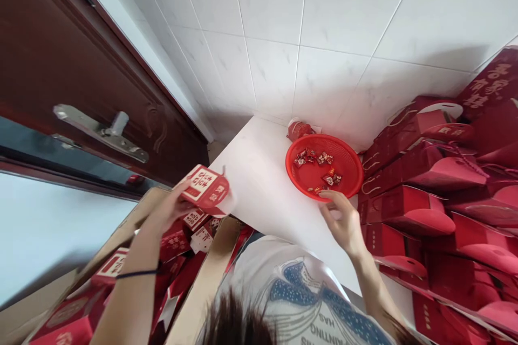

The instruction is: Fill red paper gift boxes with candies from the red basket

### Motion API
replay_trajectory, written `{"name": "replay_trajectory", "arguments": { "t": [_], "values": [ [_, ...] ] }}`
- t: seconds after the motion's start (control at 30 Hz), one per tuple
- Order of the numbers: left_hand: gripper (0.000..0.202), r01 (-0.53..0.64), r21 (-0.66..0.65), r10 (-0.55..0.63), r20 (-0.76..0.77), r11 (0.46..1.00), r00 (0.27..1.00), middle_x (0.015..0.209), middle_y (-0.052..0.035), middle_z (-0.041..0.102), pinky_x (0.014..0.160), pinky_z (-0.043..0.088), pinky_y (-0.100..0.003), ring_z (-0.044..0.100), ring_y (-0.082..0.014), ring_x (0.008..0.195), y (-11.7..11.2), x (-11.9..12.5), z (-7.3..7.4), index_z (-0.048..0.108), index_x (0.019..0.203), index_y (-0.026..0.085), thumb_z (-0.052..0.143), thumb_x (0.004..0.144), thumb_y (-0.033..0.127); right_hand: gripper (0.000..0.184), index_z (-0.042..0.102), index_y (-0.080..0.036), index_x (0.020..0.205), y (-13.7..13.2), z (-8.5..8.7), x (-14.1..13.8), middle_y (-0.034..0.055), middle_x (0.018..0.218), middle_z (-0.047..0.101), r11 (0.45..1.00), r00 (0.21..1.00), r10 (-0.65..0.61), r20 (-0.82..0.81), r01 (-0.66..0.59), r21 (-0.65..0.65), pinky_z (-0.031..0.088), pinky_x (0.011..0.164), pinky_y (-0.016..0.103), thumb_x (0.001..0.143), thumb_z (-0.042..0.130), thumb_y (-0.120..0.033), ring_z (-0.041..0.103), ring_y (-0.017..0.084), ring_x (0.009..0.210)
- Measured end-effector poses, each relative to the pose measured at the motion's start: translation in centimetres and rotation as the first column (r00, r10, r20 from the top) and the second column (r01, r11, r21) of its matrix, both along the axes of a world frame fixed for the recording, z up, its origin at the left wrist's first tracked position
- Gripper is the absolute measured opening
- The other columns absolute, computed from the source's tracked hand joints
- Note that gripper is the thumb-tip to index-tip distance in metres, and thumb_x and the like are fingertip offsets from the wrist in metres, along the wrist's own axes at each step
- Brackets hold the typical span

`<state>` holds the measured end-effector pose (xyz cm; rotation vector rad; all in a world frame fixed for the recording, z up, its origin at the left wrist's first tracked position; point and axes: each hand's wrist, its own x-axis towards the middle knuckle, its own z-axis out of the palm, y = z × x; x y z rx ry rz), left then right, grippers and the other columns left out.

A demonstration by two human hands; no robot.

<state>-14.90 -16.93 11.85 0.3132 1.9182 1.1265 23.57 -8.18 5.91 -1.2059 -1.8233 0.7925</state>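
Note:
My left hand [168, 210] grips a small red gift box [204, 186] with cream panels and gold lettering; a flap at its end sticks out, blurred. The box is raised above a cardboard carton [220, 248] full of similar red boxes. My right hand [342, 221] is at the near rim of a round red plastic basket [358, 164], its fingertips just over the edge and its thumb apart from the fingers. Nothing shows clearly in that hand. Inside the basket lie several small wrapped candies [325, 158] in loose clusters.
The basket stands on a white tabletop [259, 164] against a tiled wall [271, 64]. Behind it is a red bag [299, 129]. Rows of red gift boxes [416, 210] with handles are stacked at right. A dark wooden door [101, 64] with a metal handle [119, 123] stands at left.

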Motion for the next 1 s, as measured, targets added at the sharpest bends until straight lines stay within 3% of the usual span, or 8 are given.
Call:
{"name": "replay_trajectory", "arguments": {
  "t": [0.07, 0.17, 0.3, 0.43, 0.57, 0.7, 0.87, 1.0],
  "values": [
    [0.051, 0.05, 0.03, -0.057, 0.274, 0.998, 0.96, 0.096, -0.0083, 0.077, 0.078, 0.06, -0.039, 0.071, -0.0238, 0.085, 1.8, 2.3, -1.3, 0.06, 0.126, 0.017, 0.057, 0.09, 0.053, 0.028, 0.065, -0.021, 0.114, -0.5, 0.0, -1.5, 0.0072, 0.096, 0.072, 0.994, 0.996, 0.085, -0.01, -0.085, -0.072, 0.058, 0.074, 0.031, 0.092, 0.06, -0.039, 0.068, 0.016, 0.07],
    [0.061, 0.3, 0.031, -0.265, 0.564, 0.953, 0.782, 0.094, -0.0092, 0.076, 0.079, 0.058, -0.043, 0.071, -0.0286, 0.087, 4.3, 6.8, -4.5, 0.065, 0.117, 0.017, 0.055, 0.084, 0.068, 0.045, 0.056, -0.021, 0.128, -1.2, 0.2, -3.3, 0.0084, 0.106, 0.072, 0.969, 0.981, 0.182, -0.06, -0.19, -0.158, 0.056, 0.071, 0.03, 0.091, 0.06, -0.046, 0.067, 0.015, 0.069],
    [0.079, 0.592, 0.01, -0.427, 0.702, 0.806, 0.57, 0.089, -0.0095, 0.074, 0.077, 0.056, -0.038, 0.069, -0.0265, 0.079, 5.8, 11.3, -9.6, 0.067, 0.108, 0.015, 0.055, 0.071, 0.084, 0.062, 0.049, -0.022, 0.137, -1.6, 0.0, -4.3, 0.0115, 0.124, 0.066, 0.965, 0.98, 0.173, 0.094, -0.15, -0.213, 0.052, 0.065, 0.029, 0.082, 0.065, -0.046, 0.066, 0.017, 0.073],
    [0.086, 0.611, -0.022, -0.424, 0.7, 0.791, 0.574, 0.085, -0.0076, 0.07, 0.078, 0.056, -0.041, 0.068, -0.026, 0.074, 6.4, 12.7, -12.7, 0.063, 0.115, 0.017, 0.043, 0.072, 0.09, 0.033, 0.061, -0.02, 0.115, -1.0, -2.3, -4.2, 0.0056, 0.088, 0.069, 0.961, 0.953, 0.092, 0.288, -0.009, -0.276, 0.043, 0.063, 0.026, 0.084, 0.05, -0.027, 0.062, 0.017, 0.066],
    [0.079, 0.543, -0.09, -0.435, 0.497, 0.835, 0.751, 0.095, -0.0094, 0.069, 0.08, 0.055, -0.048, 0.068, -0.0296, 0.086, 6.5, 13.0, -13.6, 0.053, 0.134, 0.023, 0.033, 0.083, 0.081, 0.015, 0.054, -0.022, 0.077, -0.2, -5.7, -3.8, -0.0011, 0.056, 0.049, 0.916, 0.931, 0.022, 0.364, 0.127, -0.38, 0.033, 0.056, 0.025, 0.08, 0.04, -0.018, 0.049, 0.016, 0.053],
    [0.05, 0.463, 0.089, -0.462, -0.033, 0.882, 0.886, 0.126, -0.0119, 0.064, 0.102, 0.046, -0.043, 0.059, -0.0289, 0.121, 6.0, 13.9, -14.1, 0.06, 0.126, 0.024, 0.056, 0.086, 0.055, 0.013, 0.043, -0.024, 0.065, 0.0, -8.0, -3.8, -0.0024, 0.053, 0.045, 0.892, 0.926, -0.008, 0.379, 0.178, -0.416, 0.029, 0.053, 0.024, 0.077, 0.043, -0.02, 0.041, 0.014, 0.05],
    [0.015, 0.716, 0.297, -0.54, -0.494, 0.631, 0.681, 0.132, -0.0104, 0.061, 0.113, 0.04, -0.043, 0.051, -0.0285, 0.133, 6.1, 15.5, -15.6, 0.075, 0.086, 0.022, 0.067, 0.084, 0.034, 0.006, 0.051, -0.022, 0.068, 0.2, -9.4, -3.9, -0.0006, 0.059, 0.059, 0.88, 0.96, -0.033, 0.279, 0.16, -0.448, 0.035, 0.057, 0.022, 0.074, 0.05, -0.02, 0.052, 0.014, 0.055],
    [0.026, 0.827, 0.208, -0.624, -0.568, 0.522, 0.537, 0.132, -0.0125, 0.062, 0.104, 0.051, -0.043, 0.059, -0.0268, 0.123, 6.7, 15.6, -17.7, 0.076, 0.101, 0.022, 0.06, 0.082, 0.016, 0.014, 0.062, -0.022, 0.085, 0.4, -10.7, -3.2, -0.0021, 0.06, 0.061, 0.86, 0.99, -0.009, 0.139, 0.079, -0.504, 0.04, 0.059, 0.022, 0.075, 0.053, -0.024, 0.056, 0.015, 0.057]
  ]
}}
